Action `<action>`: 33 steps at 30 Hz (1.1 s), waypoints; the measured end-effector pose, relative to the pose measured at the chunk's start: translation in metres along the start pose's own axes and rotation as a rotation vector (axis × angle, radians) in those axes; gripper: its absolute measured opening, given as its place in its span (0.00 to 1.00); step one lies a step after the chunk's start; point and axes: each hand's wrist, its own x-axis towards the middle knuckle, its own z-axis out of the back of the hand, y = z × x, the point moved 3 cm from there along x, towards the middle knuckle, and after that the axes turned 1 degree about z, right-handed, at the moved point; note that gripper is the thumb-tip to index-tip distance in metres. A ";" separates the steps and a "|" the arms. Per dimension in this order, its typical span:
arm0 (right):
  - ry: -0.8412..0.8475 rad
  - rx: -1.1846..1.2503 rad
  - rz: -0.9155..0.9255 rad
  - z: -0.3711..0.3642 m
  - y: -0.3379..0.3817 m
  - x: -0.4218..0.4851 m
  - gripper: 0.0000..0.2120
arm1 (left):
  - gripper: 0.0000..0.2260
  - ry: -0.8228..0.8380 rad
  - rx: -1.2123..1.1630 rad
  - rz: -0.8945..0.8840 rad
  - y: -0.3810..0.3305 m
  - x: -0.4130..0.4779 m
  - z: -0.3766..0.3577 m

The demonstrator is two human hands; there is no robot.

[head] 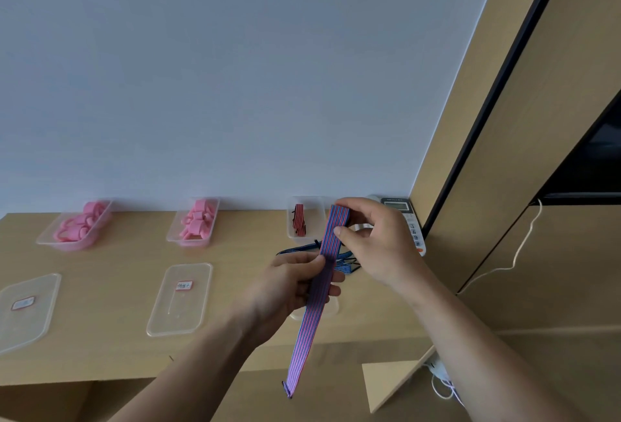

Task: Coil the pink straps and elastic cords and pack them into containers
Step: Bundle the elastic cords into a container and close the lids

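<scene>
Both hands gripped one striped elastic band (316, 297): right hand (373, 246) pinched its folded top, left hand (292, 283) below held its middle, tail dangling beneath

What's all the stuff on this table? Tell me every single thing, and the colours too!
striped elastic band: one, blue and pink, held above the table, lower end hanging
tubs: three, clear, along the back wall
pink straps: many, pink, coiled in the two left tubs
red and black band: one, in the right tub
lids: two in full view, clear with red-edged labels, flat in front of the tubs
blue cords: loose pile, blue, on the table behind the hands
keypad device: one, white, back right corner
table: one, tan wood
left hand: pinches the band's middle
right hand: pinches the band's top
</scene>
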 end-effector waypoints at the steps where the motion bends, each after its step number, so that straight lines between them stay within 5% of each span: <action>1: -0.018 -0.010 0.030 0.000 0.001 -0.001 0.18 | 0.10 -0.014 0.015 -0.001 0.000 0.000 0.000; 9: -0.105 -0.086 0.345 -0.006 0.017 -0.018 0.15 | 0.12 -0.155 0.002 -0.021 -0.008 0.000 0.003; 27: -0.094 -0.178 0.542 -0.019 0.006 -0.050 0.13 | 0.14 -0.175 -0.303 0.054 -0.025 -0.003 0.004; 33: -0.048 -0.277 0.656 -0.030 0.002 -0.056 0.09 | 0.08 -0.142 -0.200 0.006 -0.024 -0.003 0.006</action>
